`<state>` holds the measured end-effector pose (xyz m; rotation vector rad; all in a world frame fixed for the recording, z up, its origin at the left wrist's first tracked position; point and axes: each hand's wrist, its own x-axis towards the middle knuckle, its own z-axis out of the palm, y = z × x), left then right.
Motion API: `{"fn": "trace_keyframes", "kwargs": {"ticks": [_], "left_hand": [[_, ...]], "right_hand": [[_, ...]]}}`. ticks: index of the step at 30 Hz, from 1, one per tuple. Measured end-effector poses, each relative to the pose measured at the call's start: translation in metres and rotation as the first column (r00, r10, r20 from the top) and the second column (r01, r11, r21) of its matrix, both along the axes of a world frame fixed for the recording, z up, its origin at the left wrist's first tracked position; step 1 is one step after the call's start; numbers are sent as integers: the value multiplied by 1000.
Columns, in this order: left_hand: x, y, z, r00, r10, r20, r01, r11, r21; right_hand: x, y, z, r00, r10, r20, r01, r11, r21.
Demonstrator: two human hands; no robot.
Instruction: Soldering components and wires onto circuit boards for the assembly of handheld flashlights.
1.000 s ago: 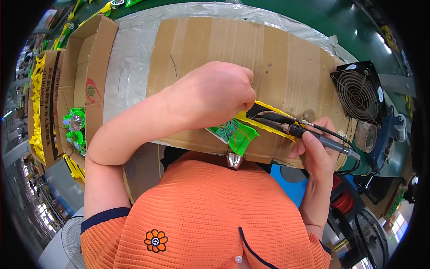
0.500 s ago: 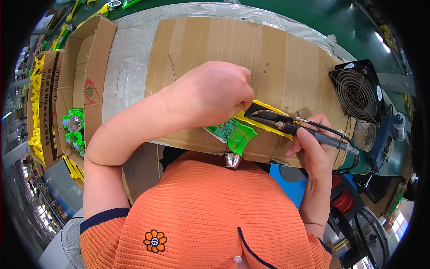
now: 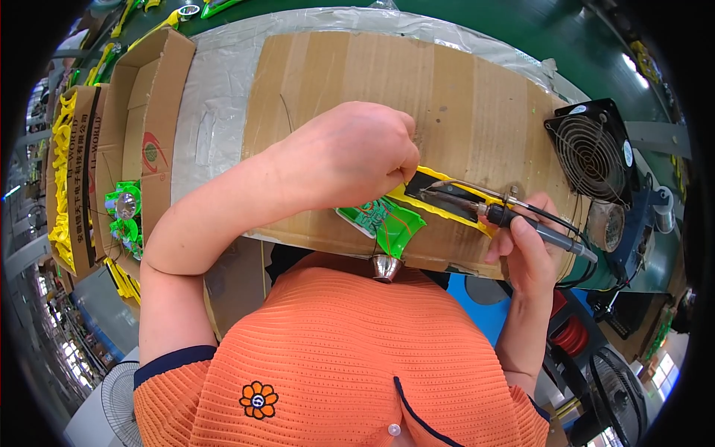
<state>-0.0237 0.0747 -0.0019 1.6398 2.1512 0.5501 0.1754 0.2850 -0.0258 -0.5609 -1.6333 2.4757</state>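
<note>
My left hand is closed, knuckles up, over the left end of a long yellow housing with a black inside. Its fingertips are hidden, so what they pinch cannot be made out. In my right hand is a soldering iron, with a thin metal guide tube along it. Its tip points left, over the black inside of the housing. Close below my left hand lies a green circuit board with red wires, beside a green plastic shell and a silver cone-shaped reflector.
Cardboard covers the work surface. At the right stand a black fan with a wire guard and a round tub. An open carton, green lamp parts and yellow parts are at the left.
The soldering iron's tip has drawn back a little to the right, away from my left fingertips. My right hand shifted slightly right with it. My left hand is nearly still.
</note>
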Motion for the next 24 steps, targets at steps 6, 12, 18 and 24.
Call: {"fn": "trace_keyframes", "kwargs": {"ticks": [6,12,18,24], "left_hand": [[1,1,2,1000,10,3,-10,1000,-19],[3,0,5,999,-12,-37,10,999,-40],[7,-6,21,989,-41,-141,36,999,-41],[30,-25,22,991,-89,-100,106,978,180]], "right_hand": [[13,7,-3,998,-39,-58,44,995,85],[19,2,-6,990,-118,-75,124,988,88],[21,-1,-6,982,-163,-95,168,985,46],[26,-10,-7,966,-241,-96,241,970,-7]]}}
